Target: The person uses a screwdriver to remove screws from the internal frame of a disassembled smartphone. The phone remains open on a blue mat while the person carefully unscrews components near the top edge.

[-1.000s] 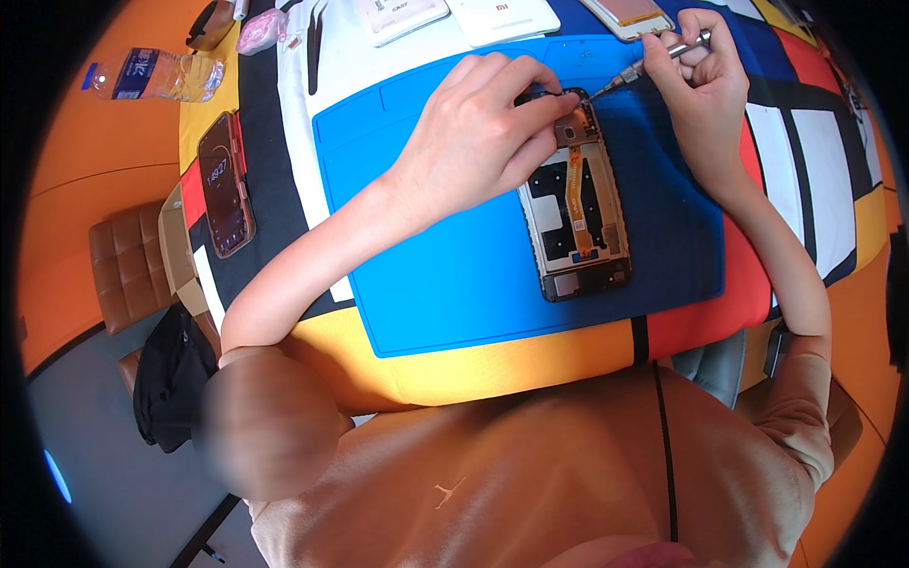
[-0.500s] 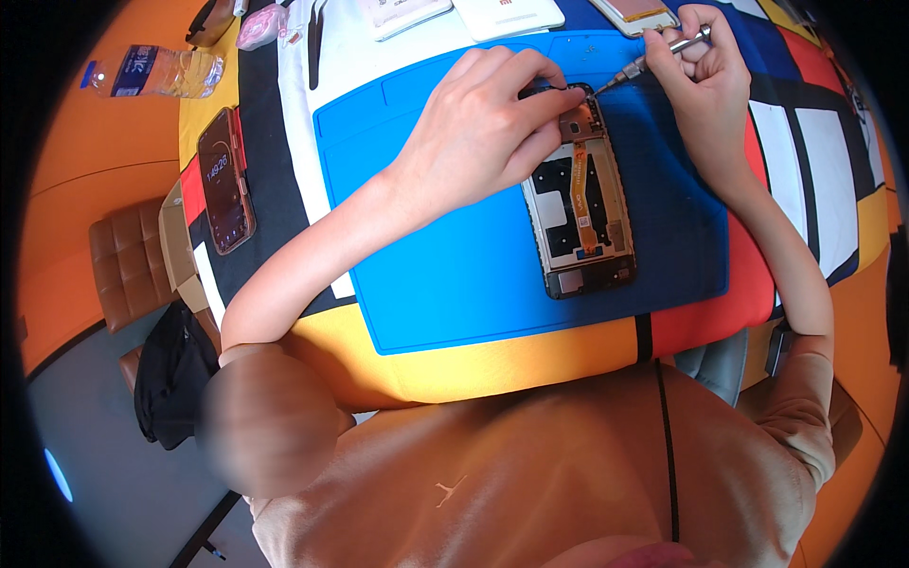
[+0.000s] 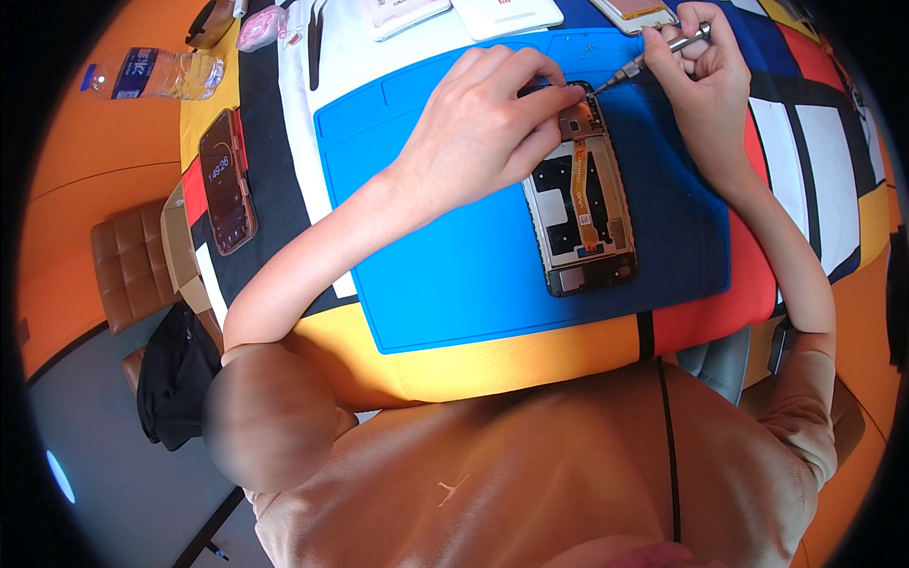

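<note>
Phone [image 3: 584, 208] with its back off lies on the blue mat [image 3: 445, 275], right of the middle, and we see a gold strip [image 3: 580, 189] running down its inside. Our left hand [image 3: 488, 123] leans over the top end of the phone. Its fingers are bent, the gap between thumb and first finger is narrow, and that first finger reaches to the top edge. We cannot tell if it pinches any small bit there, since the hand hides that spot. Our right hand [image 3: 705, 90] is curled around a thin silver screwdriver [image 3: 632, 69]. The thumb presses on its side, and the tip points down at the top right corner of the phone, near our left first finger. Off to our left, a lit phone [image 3: 225, 180] lies on the cloth [image 3: 270, 133], with a bottle [image 3: 156, 74] farther up.
</note>
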{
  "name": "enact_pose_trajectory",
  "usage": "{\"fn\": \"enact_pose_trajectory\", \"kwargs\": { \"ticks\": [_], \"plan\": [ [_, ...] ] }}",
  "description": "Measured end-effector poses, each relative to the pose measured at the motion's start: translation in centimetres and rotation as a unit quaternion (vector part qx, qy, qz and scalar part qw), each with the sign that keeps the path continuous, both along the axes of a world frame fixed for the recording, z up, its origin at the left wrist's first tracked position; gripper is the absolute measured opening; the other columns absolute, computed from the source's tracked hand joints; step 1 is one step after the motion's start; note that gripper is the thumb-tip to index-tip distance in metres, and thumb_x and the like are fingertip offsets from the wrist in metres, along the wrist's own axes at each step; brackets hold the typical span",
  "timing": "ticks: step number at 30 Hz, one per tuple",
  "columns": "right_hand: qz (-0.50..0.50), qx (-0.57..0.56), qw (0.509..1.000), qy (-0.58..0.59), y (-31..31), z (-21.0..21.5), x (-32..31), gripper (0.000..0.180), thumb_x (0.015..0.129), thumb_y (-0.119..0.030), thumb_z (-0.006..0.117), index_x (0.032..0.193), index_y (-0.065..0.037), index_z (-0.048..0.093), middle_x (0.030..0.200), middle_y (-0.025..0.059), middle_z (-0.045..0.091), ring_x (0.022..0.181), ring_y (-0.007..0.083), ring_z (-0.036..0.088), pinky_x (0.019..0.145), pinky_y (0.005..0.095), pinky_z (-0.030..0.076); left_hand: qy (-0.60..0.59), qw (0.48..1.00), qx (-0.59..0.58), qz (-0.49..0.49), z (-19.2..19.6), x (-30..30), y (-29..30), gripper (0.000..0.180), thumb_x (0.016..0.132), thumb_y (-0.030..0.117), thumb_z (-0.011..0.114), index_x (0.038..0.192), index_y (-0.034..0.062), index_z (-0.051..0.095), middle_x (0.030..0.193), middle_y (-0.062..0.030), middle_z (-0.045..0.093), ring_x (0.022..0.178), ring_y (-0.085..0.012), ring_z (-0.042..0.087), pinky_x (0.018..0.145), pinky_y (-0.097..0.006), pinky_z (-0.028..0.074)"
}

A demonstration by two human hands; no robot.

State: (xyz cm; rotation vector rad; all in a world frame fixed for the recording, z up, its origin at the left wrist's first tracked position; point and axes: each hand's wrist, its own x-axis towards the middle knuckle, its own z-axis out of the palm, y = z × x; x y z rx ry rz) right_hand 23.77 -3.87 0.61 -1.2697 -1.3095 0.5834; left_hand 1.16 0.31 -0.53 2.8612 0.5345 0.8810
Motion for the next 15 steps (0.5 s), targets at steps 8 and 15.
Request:
{"fn": "enact_pose_trajectory", "kwargs": {
  "ticks": [8,15],
  "plan": [
    [0.022,-0.039,0.998,0.034,-0.1,0.3,-0.1,0.020,0.095,0.001,0.064,0.099,-0.008,0.046,0.085,-0.0042,0.053,0.069,-0.0019,0.047,0.060,0.0147,0.039,-0.003,1.000,-0.007,-0.001,0.0,0.1,0.0,0.022,0.088,0.006,0.069,0.108,0.0062,0.077,0.108,-0.0060,0.066,0.090,-0.0206,0.060,0.078,-0.034,0.049],
    [0.083,0.049,0.992,-0.077,-0.6,-0.8,1.3,0.025,0.094,0.001,0.066,0.103,-0.008,0.044,0.087,-0.0010,0.055,0.073,0.0007,0.050,0.064,0.0159,0.040,-0.008,1.000,-0.014,-0.004,0.1,0.1,-0.1,0.021,0.088,0.006,0.069,0.108,0.0063,0.076,0.109,-0.0066,0.066,0.091,-0.0217,0.061,0.079,-0.034,0.050]
  ]
}}
